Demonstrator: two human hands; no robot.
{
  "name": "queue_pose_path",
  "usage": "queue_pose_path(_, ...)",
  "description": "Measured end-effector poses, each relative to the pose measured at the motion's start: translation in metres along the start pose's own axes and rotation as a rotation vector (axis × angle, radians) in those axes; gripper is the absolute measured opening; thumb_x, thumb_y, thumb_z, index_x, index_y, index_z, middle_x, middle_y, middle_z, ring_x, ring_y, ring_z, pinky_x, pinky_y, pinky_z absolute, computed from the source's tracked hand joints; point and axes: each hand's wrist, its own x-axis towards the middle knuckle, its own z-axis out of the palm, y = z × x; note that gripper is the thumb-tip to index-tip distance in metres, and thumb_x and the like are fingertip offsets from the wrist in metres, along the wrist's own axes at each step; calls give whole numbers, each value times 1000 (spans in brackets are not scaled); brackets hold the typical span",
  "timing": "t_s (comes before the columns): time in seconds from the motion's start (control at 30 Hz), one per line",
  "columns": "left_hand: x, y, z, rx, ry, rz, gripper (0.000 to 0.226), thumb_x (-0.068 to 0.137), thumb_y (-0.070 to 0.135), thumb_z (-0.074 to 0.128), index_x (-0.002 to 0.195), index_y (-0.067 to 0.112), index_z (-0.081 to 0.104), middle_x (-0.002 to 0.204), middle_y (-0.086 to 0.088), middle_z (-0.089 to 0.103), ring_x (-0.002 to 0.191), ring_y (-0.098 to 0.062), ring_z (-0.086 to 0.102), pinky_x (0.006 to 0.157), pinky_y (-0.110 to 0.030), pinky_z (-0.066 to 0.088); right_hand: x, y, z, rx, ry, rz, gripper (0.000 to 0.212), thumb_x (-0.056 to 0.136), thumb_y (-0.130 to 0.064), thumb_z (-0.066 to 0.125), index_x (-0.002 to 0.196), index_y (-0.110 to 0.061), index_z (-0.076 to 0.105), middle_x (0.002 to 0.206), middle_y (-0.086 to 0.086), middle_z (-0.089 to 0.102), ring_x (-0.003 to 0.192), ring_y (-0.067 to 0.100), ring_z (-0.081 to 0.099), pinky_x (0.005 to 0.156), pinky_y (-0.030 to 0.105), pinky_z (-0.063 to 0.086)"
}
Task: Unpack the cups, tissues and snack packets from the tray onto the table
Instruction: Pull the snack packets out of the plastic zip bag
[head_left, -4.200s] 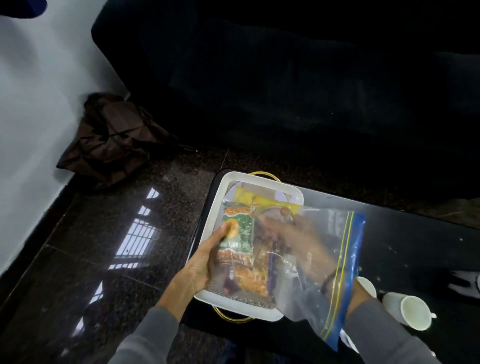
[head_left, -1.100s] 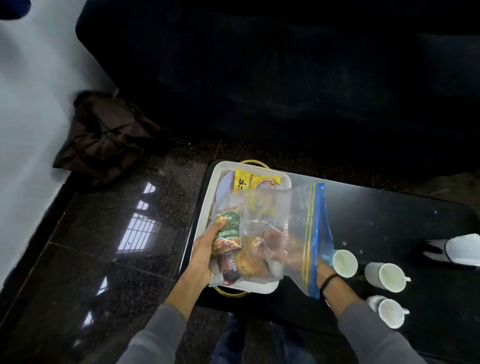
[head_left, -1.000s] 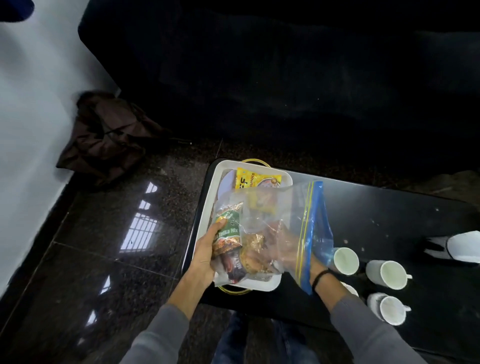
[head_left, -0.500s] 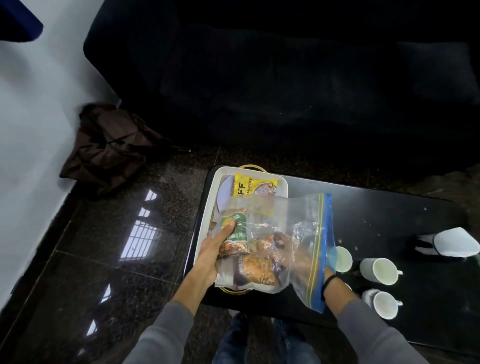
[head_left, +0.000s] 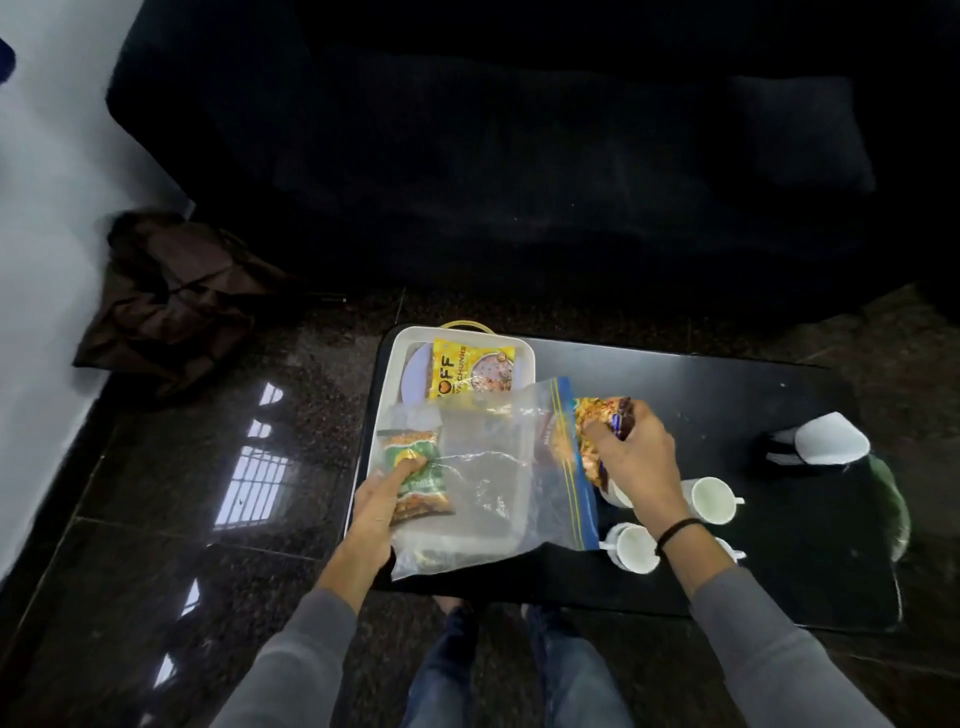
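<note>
A white tray (head_left: 387, 395) sits on the left end of the black table (head_left: 727, 395). My left hand (head_left: 379, 499) grips a clear zip bag (head_left: 488, 467) with a blue strip, pinching a green snack packet (head_left: 415, 467) through the plastic over the tray. My right hand (head_left: 634, 457) holds gold and brown snack packets (head_left: 597, 421) just outside the bag's mouth, above the table. A yellow packet (head_left: 467, 371) lies at the tray's far end. Three white cups (head_left: 711, 500) stand on the table by my right wrist.
A white tissue pack with a dark band (head_left: 815, 441) lies on the table's right side. A dark sofa (head_left: 519, 156) fills the back. A brown bag (head_left: 171, 296) slumps on the glossy floor by the white wall. My legs show below the table's near edge.
My right hand has come out of the zip bag with snack packets and moved right over the table. The bag is emptier and has sagged onto the tray; my left hand keeps its grip.
</note>
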Motion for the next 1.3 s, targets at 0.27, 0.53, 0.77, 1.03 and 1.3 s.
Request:
queue_pose_path(0.27,0,0,-24,81,89,1,40,79,11,83,116,3,71,98,-21,77,57,-23,73,47,-30,60,11,1,-11,-127,133,-147,29,104,-24,53,127,-8,59,115,17,69,114,37,57,81,29,38)
queue_pose_path(0.53,7,0,-33,284,62,25,32,76,12,85,106,7,73,93,-17,78,59,-24,74,45,-30,59,15,-21,8,-293,383,-555,31,107,-24,49,131,-13,64,98,11,76,84,32,70,69,40,54)
queue_pose_path(0.77,24,-11,-40,399,-91,7,36,71,20,89,105,17,77,88,-4,82,75,-18,79,57,-25,59,45,-20,68,-240,129,-451,24,105,-32,52,117,-17,67,92,13,75,84,38,70,62,30,38)
queue_pose_path(1.03,40,-28,-61,346,-138,-64,61,57,30,95,113,15,74,101,-15,80,81,-35,76,77,-43,63,68,-1,148,-138,-344,-154,38,108,-25,48,143,-12,54,130,16,68,103,28,64,76,30,45)
queue_pose_path(1.3,45,-37,-70,290,-126,-87,68,52,33,96,114,15,75,108,-15,78,100,-37,74,94,-57,57,60,14,158,-298,-449,-67,41,106,-19,51,142,-3,39,106,16,58,100,36,61,73,35,43)
